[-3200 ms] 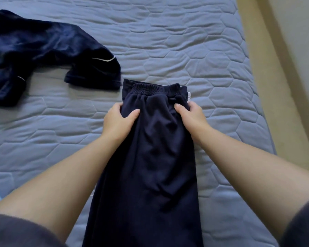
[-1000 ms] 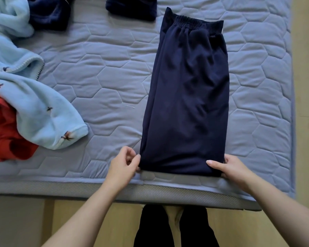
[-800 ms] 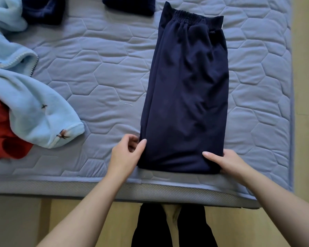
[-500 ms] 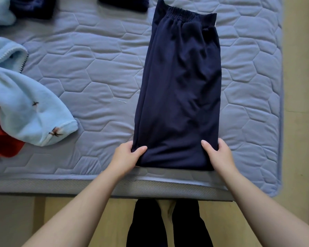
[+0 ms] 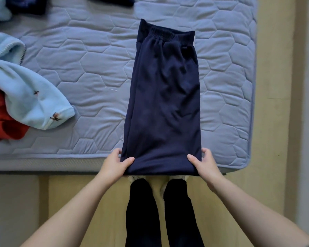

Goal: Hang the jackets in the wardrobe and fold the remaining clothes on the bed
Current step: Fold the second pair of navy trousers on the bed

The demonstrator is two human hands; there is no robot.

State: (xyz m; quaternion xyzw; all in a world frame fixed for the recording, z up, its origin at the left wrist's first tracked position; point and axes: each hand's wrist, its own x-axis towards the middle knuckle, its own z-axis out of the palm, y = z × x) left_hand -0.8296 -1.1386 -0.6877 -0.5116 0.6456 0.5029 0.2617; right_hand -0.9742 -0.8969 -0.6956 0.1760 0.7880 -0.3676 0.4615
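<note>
Our left hand [image 5: 114,165] and right hand [image 5: 206,165], each pinching a corner, now raise the near end of the trousers [image 5: 164,97] off the bed [image 5: 78,68] for folding.

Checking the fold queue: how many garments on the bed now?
4: navy trousers centre; light blue fleece left; red garment partly under it; dark blue garment at top edge, cropped, its two patches possibly separate items. More may lie off-frame.

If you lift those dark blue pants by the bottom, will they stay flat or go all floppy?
Probably floppy: the navy trousers lie in soft wrinkles and folded layers, so they would likely droop from wherever they're held. Likely light too, since the left hand and right hand manage the near end with just a pinch. Probably not slippery; the cloth looks matte.
</note>
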